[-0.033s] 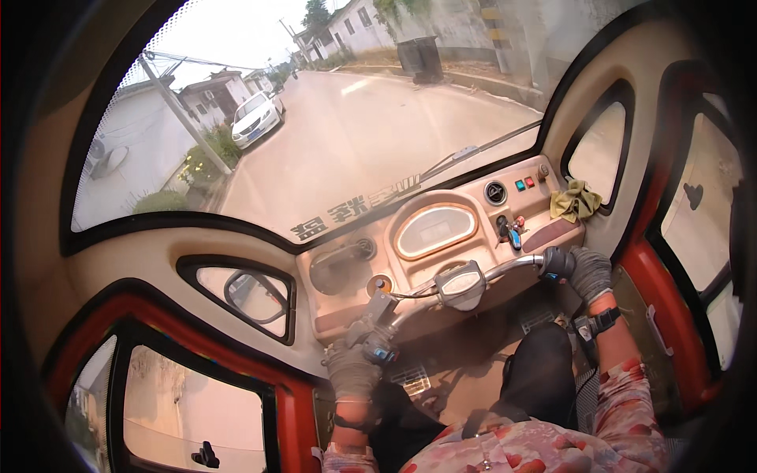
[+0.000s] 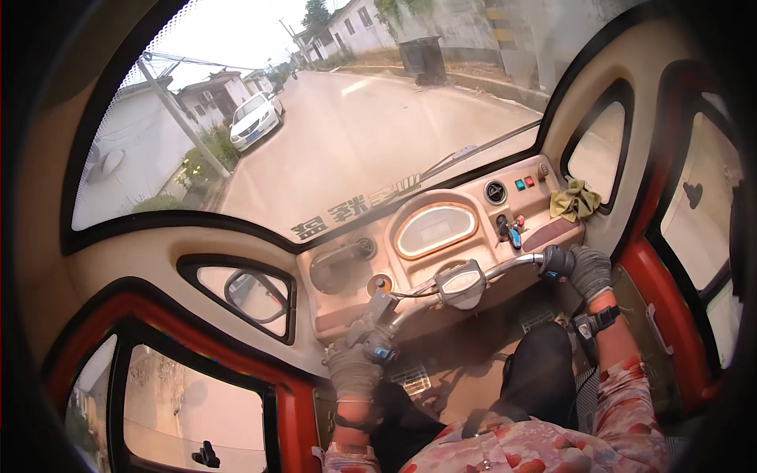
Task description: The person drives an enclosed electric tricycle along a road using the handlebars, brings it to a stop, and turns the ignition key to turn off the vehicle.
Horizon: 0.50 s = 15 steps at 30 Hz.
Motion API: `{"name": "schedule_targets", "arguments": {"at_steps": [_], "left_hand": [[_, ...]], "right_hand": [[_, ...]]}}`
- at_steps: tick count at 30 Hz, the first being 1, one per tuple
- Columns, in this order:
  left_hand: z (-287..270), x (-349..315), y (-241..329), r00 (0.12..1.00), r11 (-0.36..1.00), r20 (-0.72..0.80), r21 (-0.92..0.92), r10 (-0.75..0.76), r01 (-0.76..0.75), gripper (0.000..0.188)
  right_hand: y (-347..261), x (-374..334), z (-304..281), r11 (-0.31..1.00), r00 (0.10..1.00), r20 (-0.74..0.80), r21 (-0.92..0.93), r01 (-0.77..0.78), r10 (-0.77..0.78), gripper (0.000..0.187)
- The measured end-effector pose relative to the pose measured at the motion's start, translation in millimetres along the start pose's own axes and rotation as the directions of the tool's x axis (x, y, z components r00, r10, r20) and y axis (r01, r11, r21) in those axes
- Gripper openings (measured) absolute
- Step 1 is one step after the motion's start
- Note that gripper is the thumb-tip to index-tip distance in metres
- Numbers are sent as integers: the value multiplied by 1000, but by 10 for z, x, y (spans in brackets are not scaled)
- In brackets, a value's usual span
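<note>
left grip (image 2: pixel 352 369) and right grip (image 2: pixel 590 274) are wrapped round the handlebar (image 2: pixel 505 269); steering seems in hand, the next move calling for steady aim past the white sedan (image 2: pixel 255 120)

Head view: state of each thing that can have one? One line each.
Left hand, gloved, closed around left end of handlebar
Right hand, gloved, closed around right end of handlebar
Display, pale, no legible reading
Cloth, crumpled, on right end of dashboard
Switches, pressed or not: cannot tell
White car, facing this way
Bin, upright
</note>
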<state>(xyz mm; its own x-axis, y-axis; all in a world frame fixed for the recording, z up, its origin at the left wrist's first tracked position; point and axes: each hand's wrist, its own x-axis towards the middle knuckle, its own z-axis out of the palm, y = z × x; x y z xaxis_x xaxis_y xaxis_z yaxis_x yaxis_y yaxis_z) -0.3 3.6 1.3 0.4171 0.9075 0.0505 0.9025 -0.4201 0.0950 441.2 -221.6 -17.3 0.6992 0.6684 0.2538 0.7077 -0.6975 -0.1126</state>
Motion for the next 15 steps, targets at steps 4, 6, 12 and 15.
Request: {"name": "schedule_targets", "arguments": {"at_steps": [4, 6, 12, 15], "left_hand": [[72, 11, -34, 999, 999, -51, -32, 6, -8, 40], [82, 22, -53, 1000, 1000, -10, 23, -8, 9, 40], [4, -15, 2, 995, 1000, -96, 3, 28, -28, 27], [11, -16, -33, 998, 1000, -66, 17, 21, -20, 27]], "right_hand": [[3, 15, 10, 1000, 999, -25, -19, 23, -23, 56], [9, 16, 33, 1000, 1000, 20, -20, -8, 9, 57], [-33, -17, -20, 999, 999, 6, -32, -44, 44, 56], [-84, -19, -31, 999, 999, 1, -20, -32, 32, 56]]}}
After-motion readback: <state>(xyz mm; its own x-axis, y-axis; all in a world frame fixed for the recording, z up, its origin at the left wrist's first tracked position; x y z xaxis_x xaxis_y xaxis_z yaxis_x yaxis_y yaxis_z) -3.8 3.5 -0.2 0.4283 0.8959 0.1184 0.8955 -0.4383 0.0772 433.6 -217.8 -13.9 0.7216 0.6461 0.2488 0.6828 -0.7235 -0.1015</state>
